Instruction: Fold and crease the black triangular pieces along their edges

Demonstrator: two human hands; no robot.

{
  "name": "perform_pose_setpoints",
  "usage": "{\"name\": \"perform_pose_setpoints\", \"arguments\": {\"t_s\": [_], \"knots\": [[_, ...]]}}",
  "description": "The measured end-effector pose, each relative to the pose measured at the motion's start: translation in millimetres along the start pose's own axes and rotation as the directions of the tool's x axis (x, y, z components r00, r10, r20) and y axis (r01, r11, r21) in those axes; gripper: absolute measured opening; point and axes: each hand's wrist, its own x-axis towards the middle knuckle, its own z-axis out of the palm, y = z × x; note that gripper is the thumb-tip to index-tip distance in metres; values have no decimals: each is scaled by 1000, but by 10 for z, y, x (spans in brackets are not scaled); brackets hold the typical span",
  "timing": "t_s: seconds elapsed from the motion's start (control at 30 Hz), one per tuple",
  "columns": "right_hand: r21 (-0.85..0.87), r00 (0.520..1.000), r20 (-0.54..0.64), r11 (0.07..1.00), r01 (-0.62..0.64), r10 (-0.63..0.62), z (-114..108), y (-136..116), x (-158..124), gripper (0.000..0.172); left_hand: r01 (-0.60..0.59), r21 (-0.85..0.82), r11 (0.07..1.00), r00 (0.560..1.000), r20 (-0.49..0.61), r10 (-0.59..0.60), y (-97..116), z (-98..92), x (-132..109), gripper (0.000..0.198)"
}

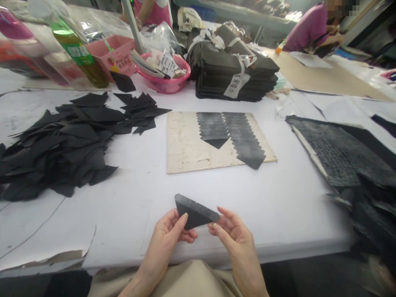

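Note:
A black, roughly triangular fabric piece (195, 211) with a grey strip along its upper edge is held above the table's front. My left hand (171, 231) pinches its left part, thumb on top. At its right tip, my right hand (232, 231) has thumb and fingers closed on the corner. Beyond the hands lies a beige board (182, 144) bearing two overlapping rows of similar pieces, a left row (212, 126) and a longer right row (244, 138). To the left a large heap of loose black pieces (74, 144) spreads over the white tabletop (133, 231).
Behind the board stand a tied stack of black panels (236, 78), a pink basin (168, 84), a pink box (114, 53) and a green-labelled bottle (78, 49). Dark textured material (343, 152) lies at right. Another person (309, 29) works at far right; a second person (154, 12) is at the back.

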Motion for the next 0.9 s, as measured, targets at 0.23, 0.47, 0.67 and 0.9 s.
{"name": "perform_pose_setpoints", "arguments": {"t_s": [0.23,0.47,0.67,0.9], "knots": [[-66,1000,-17,998,24,-25,1,-9,0,51,7,25,1000,1000,2,-7,-5,-7,-4,41],[-613,961,36,753,239,-276,-120,77,95,35,1,109,994,991,130,-15,-68,15,-9,42],[-737,935,211,582,344,-286,79,129,235,23,-47,197,979,974,225,1,-155,55,-57,35],[-801,832,346,326,502,-433,164,195,287,17,-325,843,429,922,180,343,-52,-185,-7,22]]}}
